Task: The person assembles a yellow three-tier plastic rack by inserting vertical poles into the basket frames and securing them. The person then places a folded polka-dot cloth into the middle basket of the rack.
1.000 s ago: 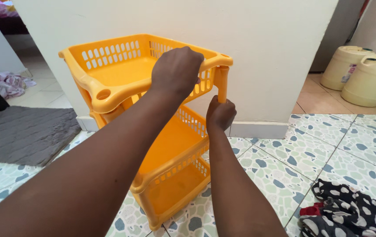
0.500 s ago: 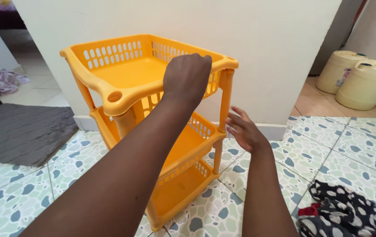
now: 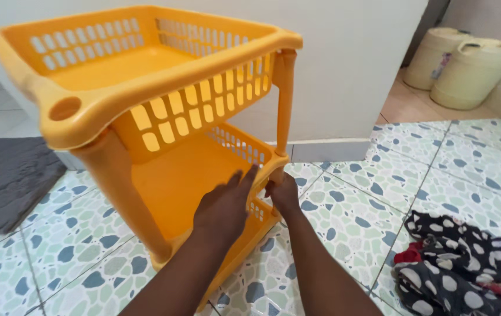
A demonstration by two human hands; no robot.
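Observation:
An orange plastic three-tier rack (image 3: 145, 82) stands on the tiled floor against a white wall. It fills the upper left of the view. My left hand (image 3: 225, 206) rests on the front rim of the middle basket (image 3: 168, 181), fingers spread over its edge. My right hand (image 3: 284, 193) grips the right front corner of that same basket, just below the upright post (image 3: 284, 99) that carries the top basket. The bottom basket is mostly hidden behind my arms.
A heap of black-and-white spotted cloth with red in it (image 3: 461, 263) lies on the floor at the right. Two pale yellow jerrycans (image 3: 467, 64) stand at the back right. A grey mat (image 3: 4, 175) lies at the left.
Both hands dropped from the top basket and post down to the middle basket's front rim. The camera moved closer and lower, so the rack looks larger.

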